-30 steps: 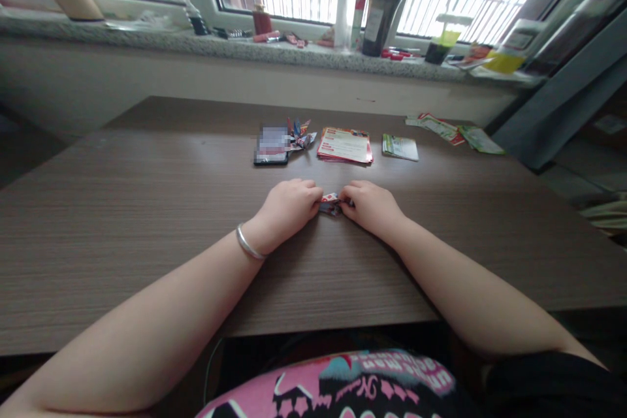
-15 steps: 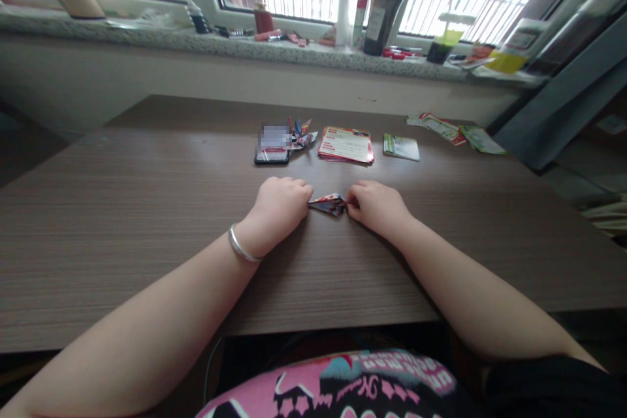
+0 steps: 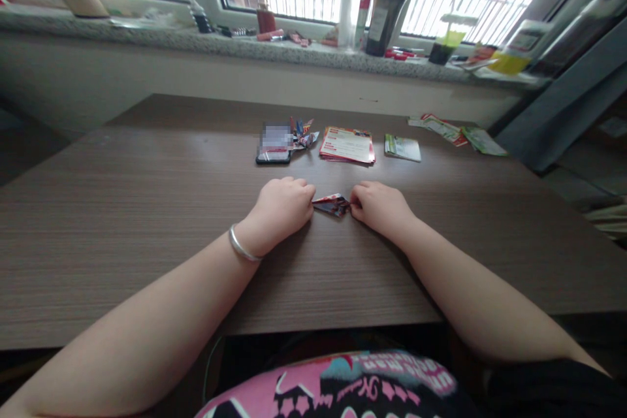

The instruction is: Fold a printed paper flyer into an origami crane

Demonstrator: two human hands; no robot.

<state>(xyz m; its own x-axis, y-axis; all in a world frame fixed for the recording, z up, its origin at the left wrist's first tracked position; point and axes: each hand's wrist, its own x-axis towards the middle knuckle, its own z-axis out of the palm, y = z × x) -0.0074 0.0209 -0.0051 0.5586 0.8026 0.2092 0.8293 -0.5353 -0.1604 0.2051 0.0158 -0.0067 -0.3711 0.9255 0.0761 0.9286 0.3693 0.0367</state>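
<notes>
A small piece of folded paper (image 3: 333,204), patterned in red, white and dark colours, is stretched between my two hands just over the table (image 3: 161,209). My left hand (image 3: 287,209), with a silver bangle at the wrist, pinches its left tip. At the opposite end, the closed fingers of my right hand (image 3: 379,204) grip the other tip. Both sets of fingertips are partly hidden behind the knuckles. Beyond the hands lies a stack of red-edged printed sheets (image 3: 347,145).
Behind my left hand is a phone (image 3: 274,144), with folded paper pieces (image 3: 304,137) against it. A small card stack (image 3: 402,147) and colourful paper strips (image 3: 443,129) lie to the right. Bottles (image 3: 385,19) and other items line the granite windowsill (image 3: 304,55).
Both hands keep their hold on the folded paper, the right hand shifting very slightly to the right. The whole view has also moved a little.
</notes>
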